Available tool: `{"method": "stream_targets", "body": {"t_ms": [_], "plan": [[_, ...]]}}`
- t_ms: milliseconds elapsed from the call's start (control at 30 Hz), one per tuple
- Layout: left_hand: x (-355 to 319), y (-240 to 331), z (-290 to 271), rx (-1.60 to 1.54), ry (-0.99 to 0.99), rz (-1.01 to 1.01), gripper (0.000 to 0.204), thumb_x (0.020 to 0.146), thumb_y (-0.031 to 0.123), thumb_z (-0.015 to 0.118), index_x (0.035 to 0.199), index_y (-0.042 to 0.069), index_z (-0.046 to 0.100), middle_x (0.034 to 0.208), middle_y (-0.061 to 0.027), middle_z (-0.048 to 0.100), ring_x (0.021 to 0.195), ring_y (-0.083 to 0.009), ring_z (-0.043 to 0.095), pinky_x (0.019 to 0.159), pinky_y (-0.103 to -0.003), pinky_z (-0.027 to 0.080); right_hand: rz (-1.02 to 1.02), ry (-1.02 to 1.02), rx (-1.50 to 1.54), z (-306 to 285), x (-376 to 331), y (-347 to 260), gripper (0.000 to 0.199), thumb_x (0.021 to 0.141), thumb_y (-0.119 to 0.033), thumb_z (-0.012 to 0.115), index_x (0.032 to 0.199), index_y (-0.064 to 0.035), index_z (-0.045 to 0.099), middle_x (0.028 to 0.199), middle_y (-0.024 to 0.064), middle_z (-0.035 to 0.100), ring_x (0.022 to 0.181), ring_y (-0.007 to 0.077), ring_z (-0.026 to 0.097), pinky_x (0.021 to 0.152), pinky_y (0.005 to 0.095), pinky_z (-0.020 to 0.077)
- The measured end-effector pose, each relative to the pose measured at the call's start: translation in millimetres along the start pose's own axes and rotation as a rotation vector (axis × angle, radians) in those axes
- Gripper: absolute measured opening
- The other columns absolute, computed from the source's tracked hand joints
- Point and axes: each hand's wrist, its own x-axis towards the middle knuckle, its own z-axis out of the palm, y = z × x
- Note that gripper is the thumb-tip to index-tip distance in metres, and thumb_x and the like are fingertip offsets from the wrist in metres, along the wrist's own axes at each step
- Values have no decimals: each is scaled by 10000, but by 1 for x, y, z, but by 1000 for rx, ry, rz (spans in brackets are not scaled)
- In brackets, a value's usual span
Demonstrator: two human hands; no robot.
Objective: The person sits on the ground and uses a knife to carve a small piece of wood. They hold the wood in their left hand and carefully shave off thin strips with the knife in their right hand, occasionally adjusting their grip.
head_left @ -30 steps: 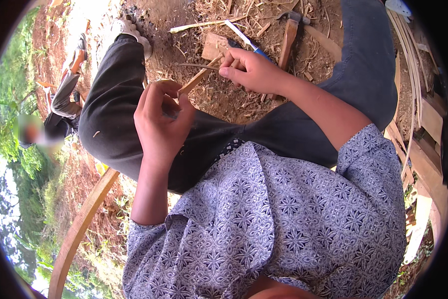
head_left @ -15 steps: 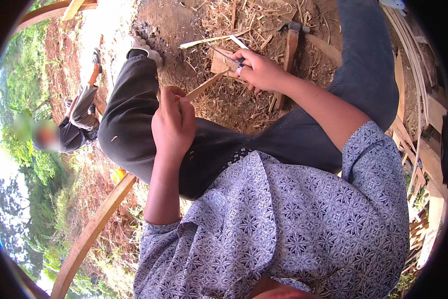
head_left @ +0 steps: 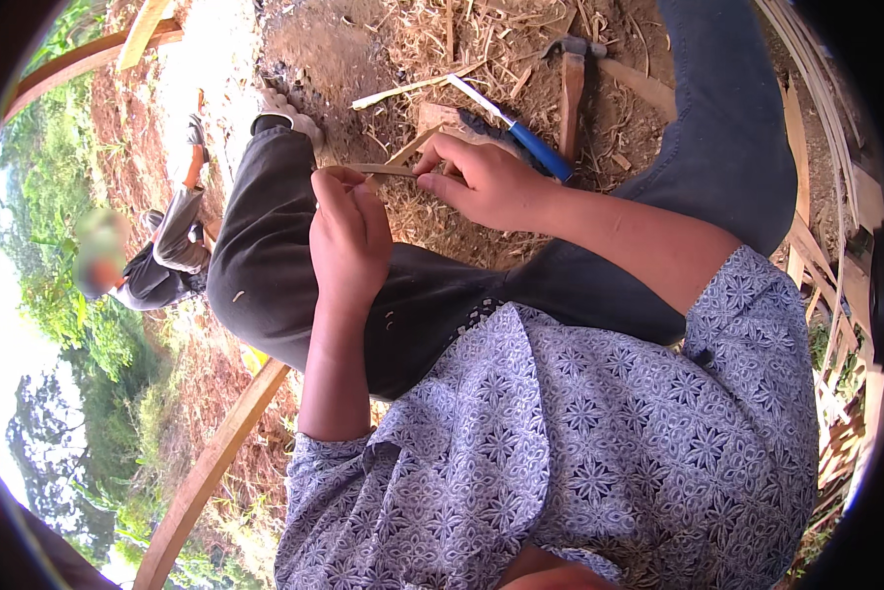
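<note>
A thin wooden strip (head_left: 391, 170) spans the gap between my hands, above the ground between my legs. My left hand (head_left: 348, 231) is closed on one end, near my left knee. With a pinch of thumb and fingers, my right hand (head_left: 481, 185) holds the other end. Just beyond lies a small wooden block (head_left: 435, 115), and another slanting piece of wood (head_left: 414, 145) shows behind the strip. A tool with a blue handle (head_left: 540, 149) and a pale, narrow blade rests on the ground past my right hand. Something dark beside the block is too unclear to name.
A hammer (head_left: 572, 93) with a wooden handle lies beyond the blue-handled tool. Shavings (head_left: 506, 49) and wood slivers litter the ground. Long strips (head_left: 821, 128) are stacked at the right. A curved wooden beam (head_left: 211, 467) stands at the left, and another person (head_left: 161, 261) sits farther off.
My right hand has let go of a dark bladed tool and now pinches the wooden strip. The blue handle, hidden before, has come into sight.
</note>
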Motion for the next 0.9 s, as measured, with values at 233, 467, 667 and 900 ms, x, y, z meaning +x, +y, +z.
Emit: {"method": "stream_targets", "body": {"t_ms": [233,467,667,900], "plan": [[2,0,3,56,9,9,141,999,18,498,1093,-30,404,799,-244,601,628,-444,625,554,-508,478,-30,-15,22,5,10,5,279,1060,-347,603,1146,-82,588,717,85,638,635,199,616,614,381,442],[-1,-5,7,99,42,70,160,986,30,510,1084,-38,405,829,-243,603,626,-439,628,552,-496,494,-31,17,-25,7,13,16,281,1063,-346,599,1127,-74,579,720,91,648,638,202,619,619,391,454],[5,-3,4,96,56,59,160,975,17,508,1082,-40,404,801,-235,598,600,-434,622,530,-495,482,-34,54,-78,3,17,19,274,1065,-341,591,1141,-78,583,716,94,646,635,203,620,617,378,455],[2,-1,6,107,75,53,147,975,14,508,1059,-43,401,740,-225,591,576,-431,619,513,-483,469,144,42,-86,-6,22,32,274,1056,-343,594,1154,-87,579,692,77,614,611,197,595,602,381,439]]}}
